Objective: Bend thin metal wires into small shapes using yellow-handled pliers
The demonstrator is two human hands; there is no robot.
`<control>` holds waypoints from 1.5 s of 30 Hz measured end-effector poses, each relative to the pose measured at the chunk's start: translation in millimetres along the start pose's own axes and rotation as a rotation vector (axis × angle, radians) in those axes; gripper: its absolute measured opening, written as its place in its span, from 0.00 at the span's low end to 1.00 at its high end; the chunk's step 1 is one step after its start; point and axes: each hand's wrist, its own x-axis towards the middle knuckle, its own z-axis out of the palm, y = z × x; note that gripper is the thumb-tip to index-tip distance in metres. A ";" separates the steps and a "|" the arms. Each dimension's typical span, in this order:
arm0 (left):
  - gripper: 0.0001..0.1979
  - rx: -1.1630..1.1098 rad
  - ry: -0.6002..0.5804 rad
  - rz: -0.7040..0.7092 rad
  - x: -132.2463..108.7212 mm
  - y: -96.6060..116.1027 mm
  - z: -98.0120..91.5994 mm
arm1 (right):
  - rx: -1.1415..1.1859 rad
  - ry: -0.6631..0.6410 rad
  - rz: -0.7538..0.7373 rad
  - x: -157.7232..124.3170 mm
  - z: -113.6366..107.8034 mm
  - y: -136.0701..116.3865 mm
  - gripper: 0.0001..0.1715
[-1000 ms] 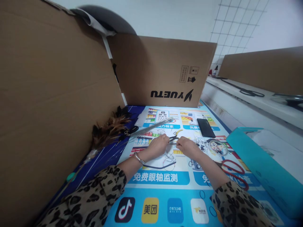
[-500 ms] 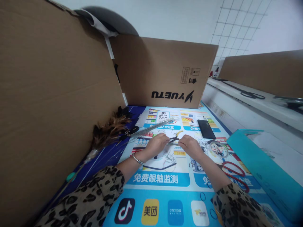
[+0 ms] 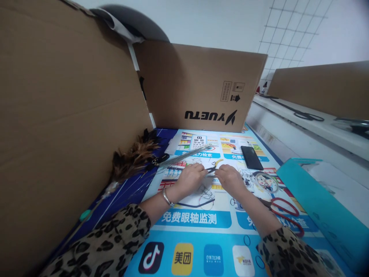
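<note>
Our left hand [image 3: 190, 178] and right hand [image 3: 230, 179] drew slightly closer | both seem to pinch a wire [image 3: 211, 176] | still working it, we judge

Inverted "YUETU" marks the cardboard panel [image 3: 178, 80], "美团" the yellow square [image 3: 182, 268].

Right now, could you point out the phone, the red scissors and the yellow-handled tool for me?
Phone [image 3: 251, 157]: head view, middle of its dark face.
Red scissors [image 3: 297, 211]: head view, right end of the upper loop.
Yellow-handled tool [image 3: 219, 162]: head view, on the yellow handle.
</note>
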 end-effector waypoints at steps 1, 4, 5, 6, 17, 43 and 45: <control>0.09 0.018 -0.005 0.003 -0.2 1.5 -1.5 | -0.020 0.004 -0.002 -0.1 -0.4 -2.5 0.14; 0.07 0.045 -0.026 0.014 0.2 4.4 -4.6 | -0.064 -0.002 -0.002 0.1 -1.2 -8.8 0.15; 0.07 0.048 -0.035 0.019 0.4 4.9 -5.3 | -0.074 -0.005 -0.004 0.2 -1.6 -10.6 0.15; 0.07 0.049 -0.042 0.023 0.5 5.3 -5.8 | -0.082 -0.008 -0.006 0.4 -2.0 -12.3 0.15; 0.06 0.023 -0.063 0.022 -2.1 6.3 -2.2 | -0.132 -0.080 0.018 1.2 -7.0 -27.7 0.14; 0.03 -1.178 0.116 -0.553 2.9 4.5 15.0 | 1.374 0.201 0.718 4.9 24.8 -36.9 0.14; 0.04 -1.291 0.115 -0.594 2.2 7.5 12.2 | 1.455 0.208 0.744 5.7 22.6 -40.4 0.15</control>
